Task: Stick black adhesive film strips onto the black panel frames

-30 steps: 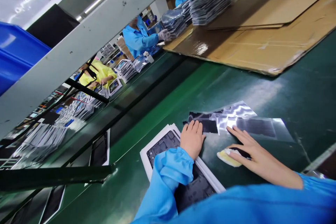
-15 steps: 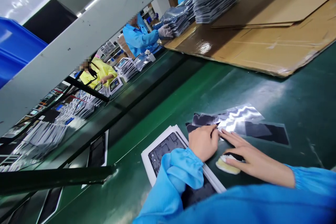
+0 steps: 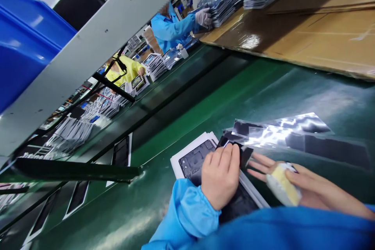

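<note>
Green counter (image 3: pixel 187 97) carried a white tray with a dark panel (image 3: pixel 195 158) near the front edge. Left hand (image 3: pixel 220 175) lay flat on that tray, fingers (image 3: pixel 230 156) loosely together, pinching a black film strip (image 3: pixel 244 154). Right hand (image 3: pixel 295 187) held a yellow-white sponge pad (image 3: pixel 283 185), fingers spread just beside the tray. Shiny foil strips (image 3: pixel 287 129) lay just behind. Cardboard sheets (image 3: pixel 322 43) farther back.

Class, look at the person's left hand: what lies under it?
Under the left hand lies a dark panel in a white frame, on the green belt. A black strip shows at the fingertips. The hand and blue sleeve cover the panel's middle.
</note>
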{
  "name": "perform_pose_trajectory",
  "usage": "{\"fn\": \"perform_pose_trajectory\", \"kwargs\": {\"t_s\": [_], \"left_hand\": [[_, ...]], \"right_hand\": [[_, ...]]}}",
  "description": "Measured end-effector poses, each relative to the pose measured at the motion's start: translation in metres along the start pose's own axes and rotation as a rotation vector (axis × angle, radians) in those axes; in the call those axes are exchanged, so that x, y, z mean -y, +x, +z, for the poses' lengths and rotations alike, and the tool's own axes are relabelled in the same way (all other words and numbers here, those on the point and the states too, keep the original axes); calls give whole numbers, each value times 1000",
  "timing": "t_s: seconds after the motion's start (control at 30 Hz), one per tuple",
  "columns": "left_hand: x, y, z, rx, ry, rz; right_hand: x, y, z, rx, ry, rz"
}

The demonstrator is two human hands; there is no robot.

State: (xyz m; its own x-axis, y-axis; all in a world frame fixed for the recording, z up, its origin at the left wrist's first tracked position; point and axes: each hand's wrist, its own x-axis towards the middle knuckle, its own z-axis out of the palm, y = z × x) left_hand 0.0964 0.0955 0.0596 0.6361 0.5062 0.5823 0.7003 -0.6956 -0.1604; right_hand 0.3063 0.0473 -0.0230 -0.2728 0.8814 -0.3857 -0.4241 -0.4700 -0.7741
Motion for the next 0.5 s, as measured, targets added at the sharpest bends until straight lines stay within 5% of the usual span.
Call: {"fn": "perform_pose_trajectory", "kwargs": {"t_s": [0.1, 0.2, 0.37, 0.5], "left_hand": [[0, -18, -7, 38, 114, 8], [11, -36, -15, 57, 46, -56], [40, -57, -26, -15, -95, -380], [56, -64, -28, 190, -611, -763]], "right_hand": [[7, 17, 50, 93, 121, 47], [10, 30, 76, 118, 29, 43], [10, 40, 81, 155, -241, 23], [12, 42, 79, 185, -444, -29]]}}
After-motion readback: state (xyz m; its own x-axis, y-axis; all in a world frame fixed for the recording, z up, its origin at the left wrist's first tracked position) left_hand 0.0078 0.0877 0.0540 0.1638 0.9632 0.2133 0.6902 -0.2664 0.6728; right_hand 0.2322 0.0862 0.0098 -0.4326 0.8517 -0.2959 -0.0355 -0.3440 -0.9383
